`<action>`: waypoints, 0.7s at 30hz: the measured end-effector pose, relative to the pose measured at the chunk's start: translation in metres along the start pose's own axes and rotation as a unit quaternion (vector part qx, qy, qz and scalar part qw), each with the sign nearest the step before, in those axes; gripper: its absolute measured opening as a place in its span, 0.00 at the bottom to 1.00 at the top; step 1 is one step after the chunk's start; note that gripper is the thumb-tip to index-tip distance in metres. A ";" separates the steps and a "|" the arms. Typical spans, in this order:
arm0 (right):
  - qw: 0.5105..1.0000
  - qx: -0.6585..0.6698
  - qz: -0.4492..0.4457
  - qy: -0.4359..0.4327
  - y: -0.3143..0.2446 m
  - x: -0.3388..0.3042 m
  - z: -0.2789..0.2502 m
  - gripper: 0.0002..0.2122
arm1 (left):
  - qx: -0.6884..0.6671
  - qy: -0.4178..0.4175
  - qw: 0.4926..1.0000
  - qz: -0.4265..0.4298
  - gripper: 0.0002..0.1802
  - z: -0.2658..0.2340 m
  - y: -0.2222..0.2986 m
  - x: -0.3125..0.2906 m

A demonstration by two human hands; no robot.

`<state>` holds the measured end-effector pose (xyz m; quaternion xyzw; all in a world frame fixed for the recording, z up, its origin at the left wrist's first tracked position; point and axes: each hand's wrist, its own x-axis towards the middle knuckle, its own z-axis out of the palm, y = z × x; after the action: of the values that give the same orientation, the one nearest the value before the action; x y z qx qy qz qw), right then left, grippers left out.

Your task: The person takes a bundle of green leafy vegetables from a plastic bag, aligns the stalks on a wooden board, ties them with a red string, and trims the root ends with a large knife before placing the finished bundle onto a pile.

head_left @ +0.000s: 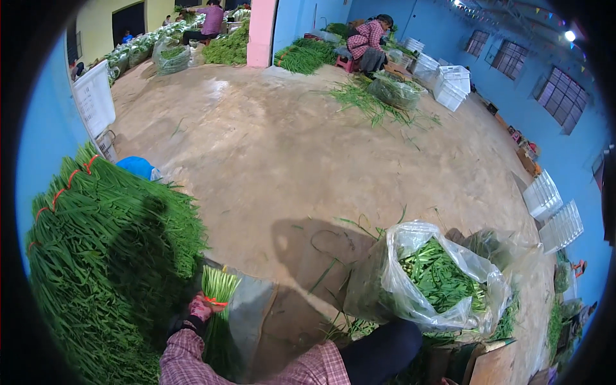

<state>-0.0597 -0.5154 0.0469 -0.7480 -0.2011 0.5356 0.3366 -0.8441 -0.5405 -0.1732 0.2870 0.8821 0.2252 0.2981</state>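
My left hand, in a plaid sleeve with a dark cuff, is closed on a bundle of chives beside a red band around its stalks. The pale cut ends point up and away from me, and the green leaves hang down below. Just left of the hand rises a tall heap of chive bundles, several with red ties along the far edge. My right hand is not visible. Plaid cloth and a dark-clad knee fill the lower middle.
To the right stands an open clear plastic bag holding cut greens. White crates lean near the blue right wall. Farther off, a person in plaid sits among greens, and another person sits back left. A grey mat lies beside the bundle.
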 end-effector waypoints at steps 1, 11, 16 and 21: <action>1.000 -0.002 0.005 -0.002 0.003 0.002 -0.004 0.18 | 0.023 0.005 1.000 -0.008 0.41 -0.008 0.010 -0.015; 1.000 -0.002 -0.012 -0.024 0.052 0.065 -0.009 0.11 | -0.316 0.007 0.911 0.264 0.33 -0.146 0.134 -0.103; 0.999 0.005 -0.025 -0.019 0.068 0.074 -0.008 0.10 | -0.542 0.024 0.824 0.164 0.21 -0.155 0.173 -0.126; 0.999 0.031 -0.019 -0.029 0.085 0.076 -0.026 0.13 | -0.715 -0.055 0.655 0.240 0.31 -0.121 0.201 -0.131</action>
<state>-0.0141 -0.5318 -0.0593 -0.7176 -0.2083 0.5562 0.3637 -0.7625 -0.5044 0.0797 0.1989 0.3310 0.8335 0.3951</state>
